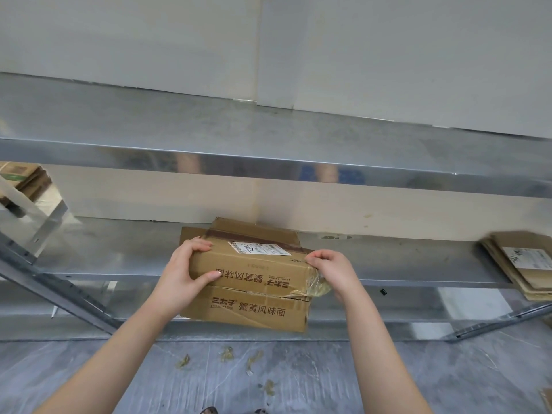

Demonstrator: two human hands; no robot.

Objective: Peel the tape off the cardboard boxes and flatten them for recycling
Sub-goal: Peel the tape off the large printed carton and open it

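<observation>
Galvanised steel shelving (268,162) runs along a pale wall, and I see the cardboard box (254,267) held at the front edge of the lower shelf (119,249), near the middle of the scene; I cannot tell whether it rests on that shelf. My left hand (182,264) grips the box's left end, fingers curled over the top and thumb pressed on the near face. My right hand (331,267) has its fingers curled tight onto the top right corner. The box is brown and creased, with a white shipping label (260,248) on top and a strip of brown tape (239,234) along the far edge. Its near side shows two printed panels split by a ragged seam, the upper print upside down. Crumpled clear tape (319,286) hangs off the right end just below my right hand. Flattened cardboard (525,264) is stacked far right on the shelf, and tape scraps (183,360) litter the grey floor (298,383).
</observation>
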